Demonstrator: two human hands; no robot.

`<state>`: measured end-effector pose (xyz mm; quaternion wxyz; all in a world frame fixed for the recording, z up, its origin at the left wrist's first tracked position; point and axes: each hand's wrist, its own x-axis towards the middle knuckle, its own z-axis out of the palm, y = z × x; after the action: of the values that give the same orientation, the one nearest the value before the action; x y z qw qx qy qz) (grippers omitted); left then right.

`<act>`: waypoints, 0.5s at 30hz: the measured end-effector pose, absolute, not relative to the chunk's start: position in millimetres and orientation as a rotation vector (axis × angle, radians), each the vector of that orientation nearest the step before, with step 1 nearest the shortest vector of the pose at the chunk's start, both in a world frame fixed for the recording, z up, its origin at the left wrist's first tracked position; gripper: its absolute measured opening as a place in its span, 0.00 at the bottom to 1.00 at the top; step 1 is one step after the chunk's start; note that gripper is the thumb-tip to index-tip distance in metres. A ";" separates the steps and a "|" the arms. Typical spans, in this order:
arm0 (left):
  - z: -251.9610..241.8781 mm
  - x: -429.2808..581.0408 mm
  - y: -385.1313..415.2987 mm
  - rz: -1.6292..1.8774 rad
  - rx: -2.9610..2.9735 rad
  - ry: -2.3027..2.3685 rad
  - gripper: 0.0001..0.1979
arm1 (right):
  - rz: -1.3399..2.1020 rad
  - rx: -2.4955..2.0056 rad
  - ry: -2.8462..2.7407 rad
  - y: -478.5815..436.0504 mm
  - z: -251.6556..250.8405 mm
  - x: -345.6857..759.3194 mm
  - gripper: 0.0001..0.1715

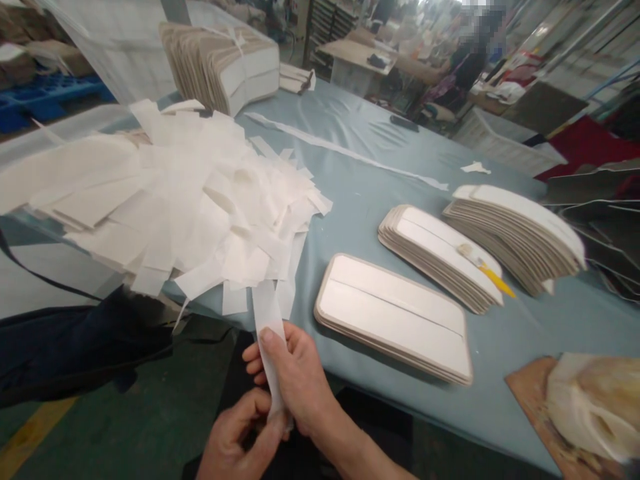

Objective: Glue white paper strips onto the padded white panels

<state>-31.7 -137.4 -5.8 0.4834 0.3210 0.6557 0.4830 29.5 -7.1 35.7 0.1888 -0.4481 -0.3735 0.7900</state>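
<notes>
Faced a workshop with a green floor (160,387) and, directly ahead of both hands, a table (355,227) covered in blue-green sheeting. Clamped a white strip (267,310) in the right hand (300,373), with thumb on the front and fingers behind. Pinched the lower end in the left hand (237,437), below and left of the right hand. Positioned the strip at the near table edge, with its upper end at the pile of loose white strips (200,207), ahead and left of the right hand. Had a low stack of pale panels (393,313) right of the right hand, a second stack (425,243) farther ahead and right, with a yellow object (497,280) on top, and a third stack (520,223) beyond. Observed a tied bundle of panels (255,73) well ahead of both hands, past the pile, and a long narrow strip (345,153) running rightward from near it. Noted a brown board (533,390) far right of the right hand, bearing a translucent item (590,400) too unclear to identify. Sighted another person (463,73) far ahead and right of both hands.
</notes>
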 end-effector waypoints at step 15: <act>-17.1 8.8 -122.6 0.819 1.656 1.487 0.13 | 2.072 -1.287 -1.282 -2.2 40.1 66.2 0.32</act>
<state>8.8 -122.6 -17.1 0.3755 0.6473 0.5811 0.3199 66.2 -2.2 40.1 0.1919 -0.4583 -0.4568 0.7379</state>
